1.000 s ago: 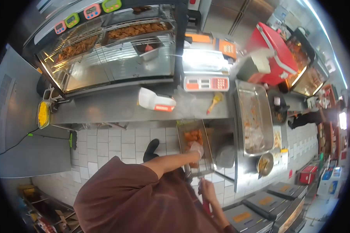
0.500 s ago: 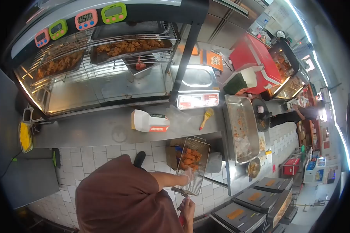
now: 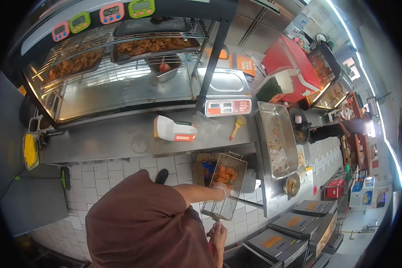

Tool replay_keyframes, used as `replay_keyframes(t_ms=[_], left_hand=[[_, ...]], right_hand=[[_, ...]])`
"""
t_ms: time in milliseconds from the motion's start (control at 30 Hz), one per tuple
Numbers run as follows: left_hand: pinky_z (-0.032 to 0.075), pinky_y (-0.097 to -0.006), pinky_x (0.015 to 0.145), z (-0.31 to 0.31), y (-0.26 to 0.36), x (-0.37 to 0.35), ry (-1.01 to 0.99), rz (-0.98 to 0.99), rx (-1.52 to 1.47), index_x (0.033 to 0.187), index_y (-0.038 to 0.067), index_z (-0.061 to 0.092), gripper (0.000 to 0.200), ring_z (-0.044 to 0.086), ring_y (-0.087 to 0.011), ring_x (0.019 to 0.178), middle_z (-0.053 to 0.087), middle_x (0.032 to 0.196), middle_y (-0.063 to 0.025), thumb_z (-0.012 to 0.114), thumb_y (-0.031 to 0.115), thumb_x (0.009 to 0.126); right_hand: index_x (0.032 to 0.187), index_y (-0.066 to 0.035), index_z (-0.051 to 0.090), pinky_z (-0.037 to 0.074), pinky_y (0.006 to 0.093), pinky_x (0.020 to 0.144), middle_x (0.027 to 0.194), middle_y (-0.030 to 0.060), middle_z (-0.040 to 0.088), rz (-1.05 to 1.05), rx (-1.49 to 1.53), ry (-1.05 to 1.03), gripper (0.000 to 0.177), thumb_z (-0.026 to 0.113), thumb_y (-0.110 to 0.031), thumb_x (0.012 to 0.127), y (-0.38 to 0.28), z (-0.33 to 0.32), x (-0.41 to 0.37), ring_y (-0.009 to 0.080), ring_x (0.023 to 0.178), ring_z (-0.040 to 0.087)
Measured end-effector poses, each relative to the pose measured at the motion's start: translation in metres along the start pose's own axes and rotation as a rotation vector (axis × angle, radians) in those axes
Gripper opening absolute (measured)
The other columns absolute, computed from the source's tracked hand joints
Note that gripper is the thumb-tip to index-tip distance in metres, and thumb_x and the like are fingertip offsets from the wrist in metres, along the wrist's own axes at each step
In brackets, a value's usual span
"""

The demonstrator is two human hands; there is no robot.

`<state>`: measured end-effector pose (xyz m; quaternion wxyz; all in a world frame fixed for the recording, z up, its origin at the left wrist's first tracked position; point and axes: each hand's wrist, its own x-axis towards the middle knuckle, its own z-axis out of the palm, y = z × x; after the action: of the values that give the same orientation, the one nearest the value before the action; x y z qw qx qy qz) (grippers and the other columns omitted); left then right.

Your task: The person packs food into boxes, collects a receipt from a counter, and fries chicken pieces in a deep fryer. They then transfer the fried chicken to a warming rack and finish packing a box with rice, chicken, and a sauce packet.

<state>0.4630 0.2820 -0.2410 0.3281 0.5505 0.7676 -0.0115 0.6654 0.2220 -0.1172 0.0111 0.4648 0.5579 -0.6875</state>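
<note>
A wire fry basket (image 3: 216, 210) hangs tilted over the floor beside the counter, with orange-brown fried chicken pieces (image 3: 226, 173) in its far part. My left hand (image 3: 222, 191), in a clear plastic glove, reaches into the basket at the near edge of the chicken. Its fingers are partly hidden, so their grip does not show. Below, my right hand (image 3: 217, 232) is closed around the basket's handle, part of which looks red. Under the basket's far left side stands an open cardboard box (image 3: 198, 173) with something blue inside.
The steel counter (image 3: 94, 145) holds a paper food box (image 3: 174, 128), a yellow brush (image 3: 238, 127) and a scale (image 3: 228, 107). A glass warming cabinet (image 3: 120, 105) rises behind. Right of me are a deep steel tray (image 3: 277, 138) and lidded fryers (image 3: 272, 243). Another person (image 3: 335, 131) stands farther off.
The basket has moved right and slightly up, and both hands have gone with it. The chicken sits in a tighter heap at the far end. My view has shifted slightly.
</note>
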Motion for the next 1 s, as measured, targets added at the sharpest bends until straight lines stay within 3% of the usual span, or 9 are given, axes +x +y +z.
replay_keyframes(t_ms=[200,333,367,433,500,600,733,933,1000], left_hand=[[0.054,-0.0404,0.069,-0.134,-0.004,-0.101,-0.007,0.124,-0.581,0.134,0.008,0.043,0.065,0.064,-0.0278,0.097,0.065,0.107,-0.0165,0.069,0.025,0.077],[0.043,-0.0254,0.047,-0.195,-0.102,-0.156,0.651,0.316,-1.805,0.097,0.01,0.059,0.028,0.054,-0.0111,0.055,0.063,0.086,-0.0064,0.07,0.024,0.077],[0.043,-0.0253,0.047,-0.241,-0.128,-0.202,0.802,0.208,-1.807,0.089,0.01,0.058,0.019,0.051,-0.0118,0.054,0.062,0.086,-0.0033,0.068,0.024,0.08],[0.048,-0.0245,0.052,-0.269,-0.218,-0.22,1.158,0.64,-2.248,0.09,0.01,0.059,0.021,0.06,-0.014,0.067,0.062,0.084,-0.0034,0.069,0.027,0.083],[0.053,-0.0223,0.054,-0.305,-0.279,-0.264,1.684,0.848,-2.19,0.098,0.01,0.056,0.028,0.062,-0.0164,0.073,0.061,0.092,-0.0035,0.071,0.026,0.082],[0.055,-0.0306,0.063,-0.33,-0.331,-0.321,2.066,0.551,-1.984,0.107,0.007,0.052,0.038,0.06,-0.0194,0.084,0.057,0.106,-0.0063,0.075,0.019,0.08],[0.055,-0.0372,0.072,-0.336,-0.381,-0.338,2.109,0.686,-1.812,0.11,0.007,0.051,0.037,0.057,-0.0199,0.092,0.056,0.109,-0.0062,0.073,0.013,0.081],[0.055,-0.0429,0.078,-0.359,-0.484,-0.316,2.074,0.368,-1.904,0.111,0.01,0.052,0.029,0.057,-0.0206,0.094,0.056,0.109,-0.0074,0.065,0.007,0.085],[0.055,-0.041,0.072,-0.382,-0.534,-0.317,2.041,0.344,-2.123,0.11,0.003,0.051,0.021,0.057,-0.0285,0.086,0.056,0.107,-0.0116,0.043,0.001,0.091]], right_hand=[[0.079,-0.003,0.046,0.037,0.0242,0.04,0.054,-0.0024,0.037,0.021,-0.007,0.011,0.039,0.039,-0.035,0.101,0.008,-0.019,0.008,0.0068,0.042,0.035],[0.076,-0.004,0.046,0.037,0.0236,0.04,0.055,-0.0027,0.037,-0.005,0.038,-0.002,0.04,0.041,-0.036,0.1,0.025,-0.032,0.014,0.0069,0.043,0.036],[0.075,-0.004,0.046,0.037,0.0239,0.04,0.056,-0.0024,0.038,-0.034,0.027,0.004,0.041,0.041,-0.037,0.1,0.026,-0.032,0.013,0.007,0.043,0.037],[0.075,-0.004,0.046,0.038,0.0242,0.039,0.056,-0.0021,0.038,-0.032,0.037,0.014,0.042,0.041,-0.037,0.1,0.034,-0.036,0.016,0.0073,0.043,0.037],[0.076,-0.004,0.046,0.039,0.0251,0.039,0.055,-0.0014,0.039,-0.024,0.014,0.038,0.041,0.041,-0.037,0.1,0.039,-0.036,0.017,0.0081,0.042,0.038],[0.078,-0.004,0.048,0.039,0.0258,0.037,0.052,-0.0023,0.037,-0.013,0.053,0.078,0.038,0.042,-0.035,0.1,0.045,-0.032,0.021,0.0081,0.039,0.037],[0.077,-0.003,0.047,0.039,0.0249,0.039,0.054,-0.0015,0.038,-0.009,0.068,0.051,0.04,0.041,-0.035,0.1,0.048,-0.024,0.022,0.008,0.041,0.038],[0.076,-0.004,0.047,0.034,0.0225,0.039,0.054,-0.0022,0.039,0.019,0.132,0.048,0.039,0.042,-0.034,0.1,0.066,-0.024,0.028,0.007,0.042,0.037],[0.076,-0.004,0.047,0.032,0.0217,0.039,0.054,-0.0024,0.039,-0.006,0.142,0.04,0.039,0.042,-0.034,0.1,0.068,-0.018,0.03,0.0068,0.043,0.037]])
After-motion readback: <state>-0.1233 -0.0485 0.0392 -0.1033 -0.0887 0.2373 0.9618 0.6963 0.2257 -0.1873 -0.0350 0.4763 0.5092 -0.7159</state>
